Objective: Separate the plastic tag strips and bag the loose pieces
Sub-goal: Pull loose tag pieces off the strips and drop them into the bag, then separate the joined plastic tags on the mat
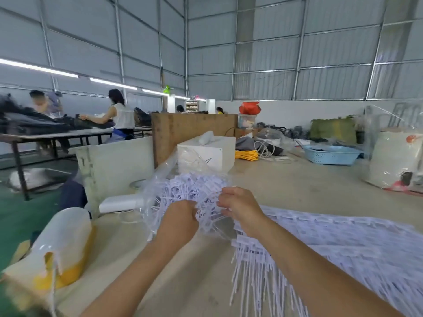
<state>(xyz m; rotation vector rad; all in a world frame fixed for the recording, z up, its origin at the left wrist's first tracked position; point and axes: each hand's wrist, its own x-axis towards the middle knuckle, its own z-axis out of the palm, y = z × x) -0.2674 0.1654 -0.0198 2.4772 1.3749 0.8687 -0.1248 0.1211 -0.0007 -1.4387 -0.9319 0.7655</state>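
A clear plastic bag (164,170) lies open on the table ahead of me, with a heap of loose white tag pieces (190,186) in it. My left hand (180,219) and my right hand (238,207) are close together at the bag's mouth. Both have curled fingers gripping a tangle of white plastic tag strips (208,216) between them. A large pile of joined tag strips (332,243) spreads across the table to the right, under my right forearm.
A white and yellow wrapped roll (61,243) lies at the table's left edge. A white box (206,152) stands behind the bag, a blue basket (332,154) farther right, a wrapped white drum (393,156) at far right. People work at a table at the left.
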